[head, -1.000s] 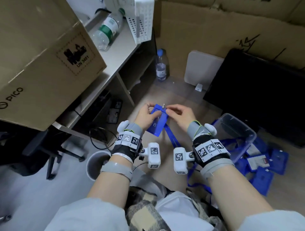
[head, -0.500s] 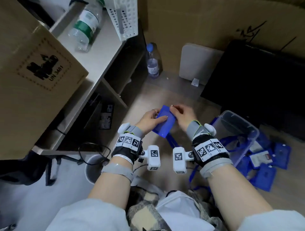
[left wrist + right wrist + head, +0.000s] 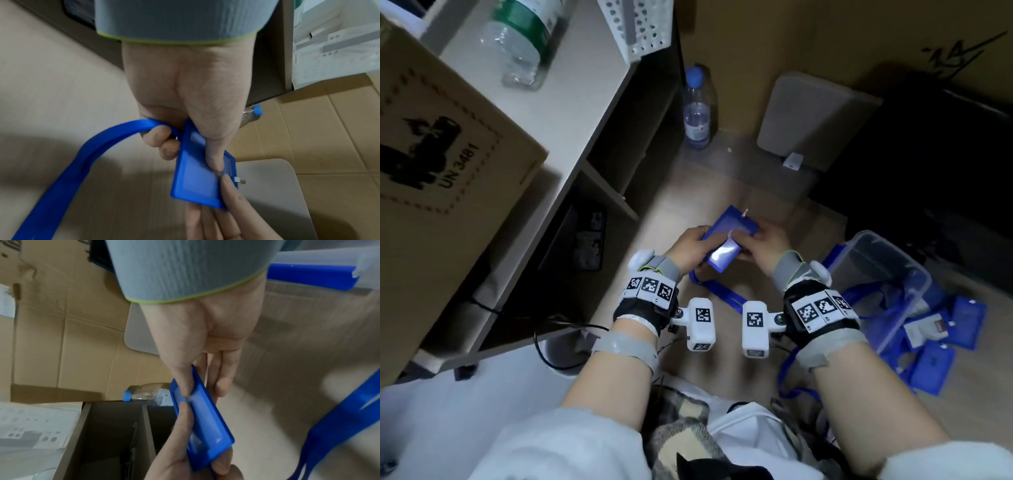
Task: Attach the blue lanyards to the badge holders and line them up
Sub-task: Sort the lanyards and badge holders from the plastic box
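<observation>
A flat rectangular blue badge holder (image 3: 726, 236) is pinched by the left hand (image 3: 690, 246) and the right hand (image 3: 767, 245) above a pale wood-patterned floor (image 3: 705, 185), beside brown cardboard (image 3: 756, 41).

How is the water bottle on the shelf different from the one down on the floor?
The bottle on the shelf lies on its side on the pale shelf top, while the bottle on the floor stands upright in the corner. The bottle on the shelf wears a green label; the bottle on the floor has a white label and a blue cap. The shelf bottle's cap is out of view. Both are clear plastic.
</observation>
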`<action>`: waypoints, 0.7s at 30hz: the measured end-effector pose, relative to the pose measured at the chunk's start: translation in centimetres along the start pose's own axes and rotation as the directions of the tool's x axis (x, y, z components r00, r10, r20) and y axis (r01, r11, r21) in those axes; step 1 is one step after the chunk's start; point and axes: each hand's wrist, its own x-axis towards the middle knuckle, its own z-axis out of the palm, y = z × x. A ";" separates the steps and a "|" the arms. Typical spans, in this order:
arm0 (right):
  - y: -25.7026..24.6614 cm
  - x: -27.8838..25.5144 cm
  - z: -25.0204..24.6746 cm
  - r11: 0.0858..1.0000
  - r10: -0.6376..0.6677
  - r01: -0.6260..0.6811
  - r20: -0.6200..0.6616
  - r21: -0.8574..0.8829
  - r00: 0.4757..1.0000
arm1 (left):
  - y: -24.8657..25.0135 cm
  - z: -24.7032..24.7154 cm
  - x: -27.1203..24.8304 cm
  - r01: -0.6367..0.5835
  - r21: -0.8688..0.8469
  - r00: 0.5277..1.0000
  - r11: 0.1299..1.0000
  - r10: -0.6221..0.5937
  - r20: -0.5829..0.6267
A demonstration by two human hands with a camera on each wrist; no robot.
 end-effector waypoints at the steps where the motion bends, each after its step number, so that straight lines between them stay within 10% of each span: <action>1: 0.0 -0.1 0.2 1.000 -0.016 0.016 -0.012 0.005 1.000 | -0.1 -0.1 -0.4 0.005 -0.011 1.000 1.000 -0.005 -0.004; 9: 0.5 -2.0 1.2 0.988 -0.153 0.154 -0.136 -0.002 0.979 | -3.0 0.0 -5.3 -0.007 -0.120 0.998 0.993 -0.001 -0.067; 16: 3.3 -4.9 3.5 0.994 -0.061 0.073 0.148 -0.080 0.987 | -6.3 -0.9 -9.8 0.054 -0.055 0.974 0.997 -0.065 -0.215; 21: 4.8 -5.5 4.4 0.990 -0.113 0.120 0.094 -0.072 0.989 | -8.4 -1.1 -12.3 0.136 -0.079 0.956 0.988 -0.151 -0.251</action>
